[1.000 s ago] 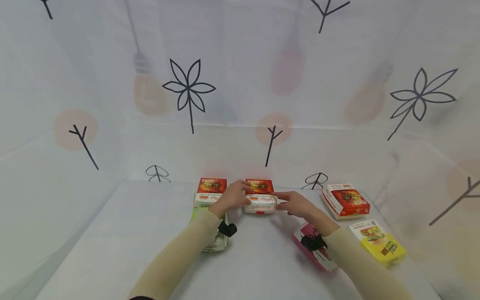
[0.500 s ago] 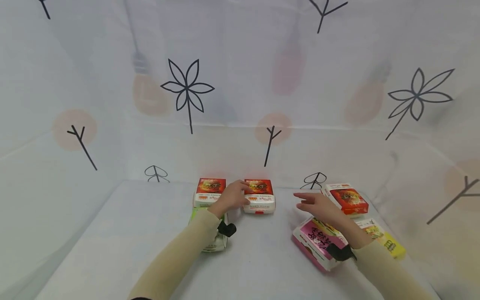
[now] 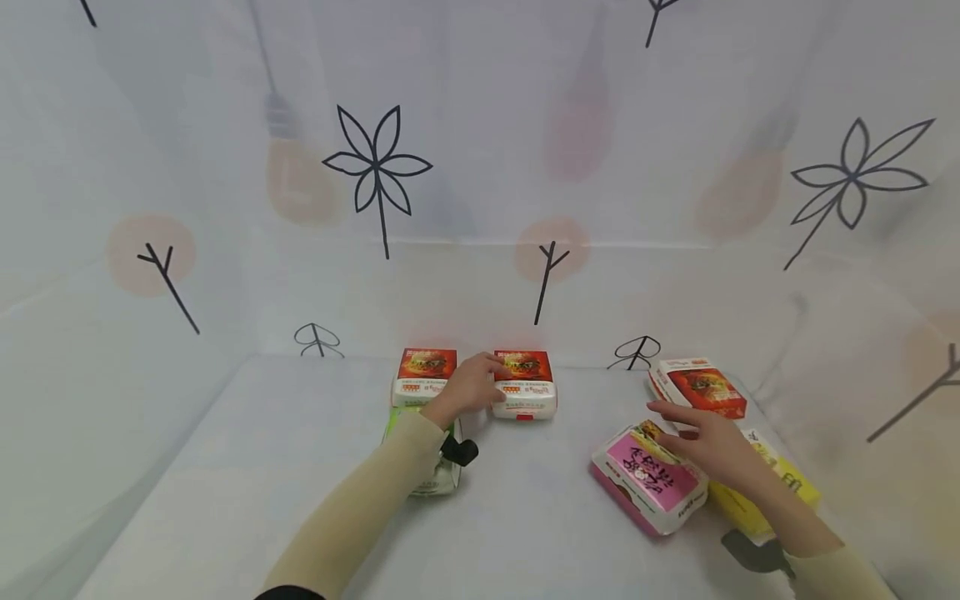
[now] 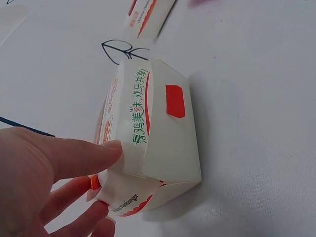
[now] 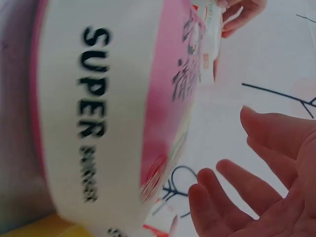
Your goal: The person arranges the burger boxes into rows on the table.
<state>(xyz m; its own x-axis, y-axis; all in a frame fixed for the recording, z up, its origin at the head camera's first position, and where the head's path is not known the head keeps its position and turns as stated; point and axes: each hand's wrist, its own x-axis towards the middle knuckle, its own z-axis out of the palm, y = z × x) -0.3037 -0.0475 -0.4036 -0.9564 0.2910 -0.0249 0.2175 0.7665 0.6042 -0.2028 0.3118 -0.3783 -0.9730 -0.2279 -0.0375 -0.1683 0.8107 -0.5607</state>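
Observation:
In the head view a red-and-white burger box (image 3: pixel 523 385) sits at the back centre. My left hand (image 3: pixel 474 382) is at its left end; in the left wrist view the thumb (image 4: pixel 94 155) touches the front upper edge and the fingertips lie along the side. My right hand (image 3: pixel 716 446) holds nothing, fingers spread, just behind and right of a pink-and-white burger box (image 3: pixel 652 475). That box fills much of the right wrist view, with "SUPER" on its side.
A matching red-and-white box (image 3: pixel 424 375) stands left of the centre one, a green-and-white pack (image 3: pixel 438 479) before it, partly behind the left arm. At right lie another red box (image 3: pixel 697 387) and a yellow box (image 3: pixel 795 483). A patterned cloth (image 3: pixel 480 200) hangs behind.
My right hand has left the centre box and moved right and toward me, over the pink box. The left hand has stayed at the centre box. The head view has shifted slightly.

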